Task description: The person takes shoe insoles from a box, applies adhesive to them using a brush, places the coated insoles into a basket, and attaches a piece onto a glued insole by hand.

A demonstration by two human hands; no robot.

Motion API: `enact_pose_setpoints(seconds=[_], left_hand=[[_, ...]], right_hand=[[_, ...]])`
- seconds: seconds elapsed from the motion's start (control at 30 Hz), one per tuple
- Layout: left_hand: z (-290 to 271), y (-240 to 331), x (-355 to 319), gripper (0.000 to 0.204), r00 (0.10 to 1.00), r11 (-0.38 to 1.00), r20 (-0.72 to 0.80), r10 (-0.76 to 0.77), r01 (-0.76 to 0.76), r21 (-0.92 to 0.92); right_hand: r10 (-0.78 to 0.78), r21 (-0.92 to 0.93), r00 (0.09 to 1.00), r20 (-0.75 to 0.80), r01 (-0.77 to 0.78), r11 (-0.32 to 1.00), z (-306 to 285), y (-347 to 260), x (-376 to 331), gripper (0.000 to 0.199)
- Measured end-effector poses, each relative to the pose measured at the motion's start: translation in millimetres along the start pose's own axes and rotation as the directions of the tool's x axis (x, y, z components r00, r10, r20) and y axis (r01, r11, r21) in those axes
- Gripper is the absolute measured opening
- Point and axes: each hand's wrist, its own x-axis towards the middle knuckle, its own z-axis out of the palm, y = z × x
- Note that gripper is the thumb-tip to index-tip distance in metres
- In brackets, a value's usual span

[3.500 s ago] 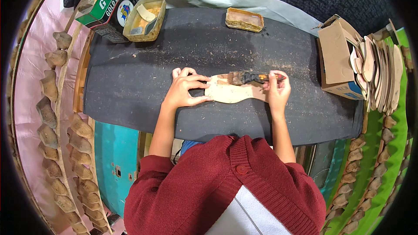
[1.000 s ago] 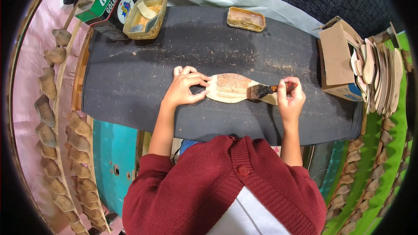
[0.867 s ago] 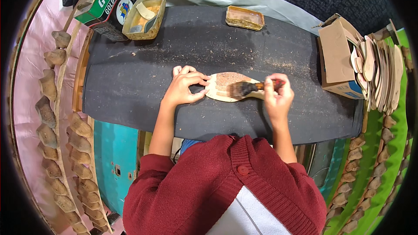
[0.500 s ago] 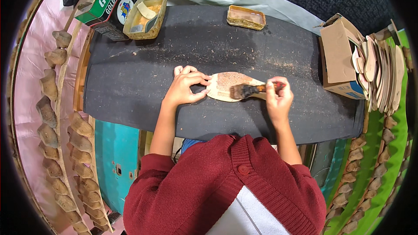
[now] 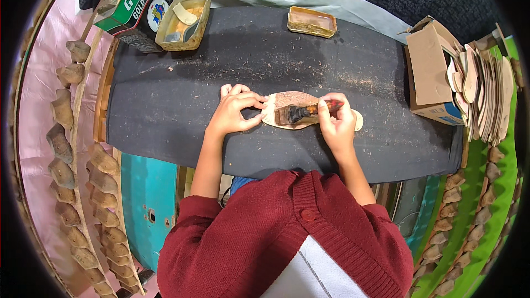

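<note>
A pale shoe insole (image 5: 295,99) with a rough pinkish-brown patch lies crosswise on the dark-covered table. My left hand (image 5: 234,111) pinches its left, wider end between thumb and fingertips. In my right hand (image 5: 340,125) is a paintbrush (image 5: 298,112), its reddish handle between thumb and fingers. The brush's dark bristles rest on the patch, pointing left. My right hand and the brush hide much of the insole's narrow middle; its right tip shows beyond the hand.
An open box (image 5: 433,72) with a stack of insoles (image 5: 488,96) stands at the right. At the back are a small tray of liquid (image 5: 312,22), a tub (image 5: 185,21) with scrapers and a green-and-black can (image 5: 132,11). Wooden shoe lasts (image 5: 61,105) line racks on both sides.
My right hand has moved left along the insole, carrying the brush bristles toward its left end and uncovering its right tip. My left hand has stayed in place.
</note>
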Motion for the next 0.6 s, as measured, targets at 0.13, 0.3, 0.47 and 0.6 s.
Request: enact_pose_setpoints(seconds=[0.13, 0.3, 0.47, 0.6], left_hand=[[-1.4, 0.9, -1.5, 0.016, 1.000, 1.000, -0.001, -0.009, 0.009, 0.006], [-2.4, 0.8, -3.1, 0.016, 1.000, 1.000, -0.009, -0.011, 0.011, 0.000], [-2.3, 1.8, -1.2, 0.016, 1.000, 1.000, -0.006, -0.004, 0.004, 0.002], [-1.1, 1.3, 0.4, 0.016, 1.000, 1.000, 0.005, -0.003, 0.003, -0.005]], right_hand=[[0.013, -0.036, 1.000, -0.009, -0.014, 0.999, -10.3, 0.3, -2.1, 0.010], [0.072, -0.092, 0.997, -0.035, -0.075, 0.993, -32.5, -6.5, 3.8, 0.005], [0.014, 0.015, 0.997, -0.082, -0.013, 1.000, -15.8, -2.6, -1.6, 0.008], [-0.081, 0.009, 0.995, -0.057, 0.081, 0.997, 7.2, 1.1, -8.5, 0.009]])
